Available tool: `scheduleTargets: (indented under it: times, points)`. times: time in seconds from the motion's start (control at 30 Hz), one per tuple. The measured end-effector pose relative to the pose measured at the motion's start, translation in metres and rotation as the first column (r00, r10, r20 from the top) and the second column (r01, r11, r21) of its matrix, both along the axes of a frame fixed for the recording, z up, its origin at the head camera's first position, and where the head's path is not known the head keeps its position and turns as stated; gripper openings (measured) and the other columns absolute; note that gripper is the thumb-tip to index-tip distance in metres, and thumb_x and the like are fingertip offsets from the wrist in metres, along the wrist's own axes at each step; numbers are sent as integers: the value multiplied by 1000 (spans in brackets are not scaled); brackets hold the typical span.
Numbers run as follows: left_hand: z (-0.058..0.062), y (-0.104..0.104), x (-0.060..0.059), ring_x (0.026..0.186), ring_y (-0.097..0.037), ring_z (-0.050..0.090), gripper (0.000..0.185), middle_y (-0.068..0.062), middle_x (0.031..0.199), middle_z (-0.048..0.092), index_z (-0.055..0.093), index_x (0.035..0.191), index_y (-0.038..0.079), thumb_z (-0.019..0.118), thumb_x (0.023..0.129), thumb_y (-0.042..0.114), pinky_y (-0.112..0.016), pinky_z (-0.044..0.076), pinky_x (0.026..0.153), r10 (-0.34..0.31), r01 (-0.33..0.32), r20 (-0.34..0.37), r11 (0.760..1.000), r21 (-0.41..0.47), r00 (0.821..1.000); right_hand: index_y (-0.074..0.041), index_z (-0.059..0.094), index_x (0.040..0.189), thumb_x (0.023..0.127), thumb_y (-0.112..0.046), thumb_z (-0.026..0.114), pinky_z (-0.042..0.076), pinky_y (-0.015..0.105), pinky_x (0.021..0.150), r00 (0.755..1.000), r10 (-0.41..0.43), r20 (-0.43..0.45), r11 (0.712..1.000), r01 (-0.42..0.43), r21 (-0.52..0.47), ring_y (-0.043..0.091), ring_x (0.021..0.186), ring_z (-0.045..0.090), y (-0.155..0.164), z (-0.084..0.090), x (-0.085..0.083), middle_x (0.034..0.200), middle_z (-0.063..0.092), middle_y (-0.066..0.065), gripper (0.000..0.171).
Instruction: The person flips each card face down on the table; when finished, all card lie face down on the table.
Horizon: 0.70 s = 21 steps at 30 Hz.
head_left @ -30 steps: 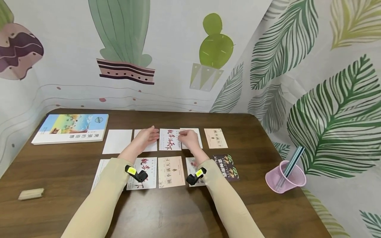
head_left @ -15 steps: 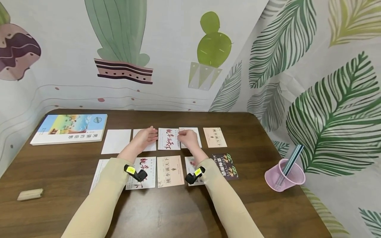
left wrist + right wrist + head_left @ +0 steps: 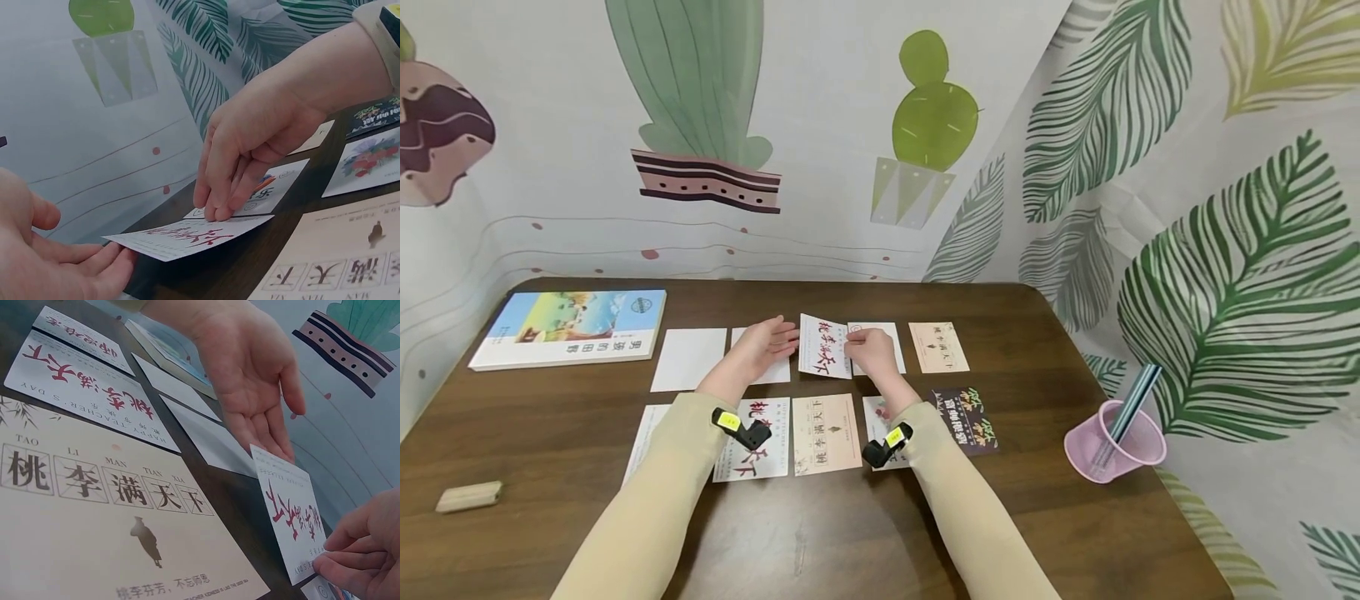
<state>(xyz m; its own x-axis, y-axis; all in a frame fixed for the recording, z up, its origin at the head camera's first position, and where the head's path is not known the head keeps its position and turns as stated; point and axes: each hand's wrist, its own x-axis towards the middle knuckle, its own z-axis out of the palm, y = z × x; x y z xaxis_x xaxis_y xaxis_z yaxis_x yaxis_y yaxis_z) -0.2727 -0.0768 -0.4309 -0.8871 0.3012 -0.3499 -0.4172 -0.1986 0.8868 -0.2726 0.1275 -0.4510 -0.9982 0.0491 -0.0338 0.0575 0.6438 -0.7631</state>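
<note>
Hands: right hand (image 3: 871, 350) pinched the red-lettered card (image 3: 824, 347) | card's edge had just lifted off the worktop (image 3: 1037, 333) (flat a moment ago) | left hand (image 3: 767, 340) open-palmed, fingertips under its far edge | looks mid-flip

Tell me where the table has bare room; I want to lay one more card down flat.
Bare wood runs along the near edge below the lower card row, and on the left around the wooden block. More lies between the dark card and the pink cup. The middle is crowded: two card rows, both hands and the lifted card.
</note>
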Motion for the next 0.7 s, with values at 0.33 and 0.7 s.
scheduleTargets:
  times: [0.33,0.7]
  points:
    - [-8,9,-3,149,-41,15,57,-33,158,10,8,152,-11,18,109,24,-43,17,124,-23,20,78,999,43,997,0,74,108,86,-8,62,56,36,88,1000,-4,9,1000,5,-12,28,103,67,-2,1,1,110,73,15,26]
    - [-9,10,-1,148,-41,15,56,-33,158,8,5,153,-9,16,109,24,-44,18,123,-46,44,53,998,44,998,-1,73,110,88,-9,65,57,30,77,998,-2,-62,999,0,-36,25,95,71,-13,15,5,101,75,13,24]
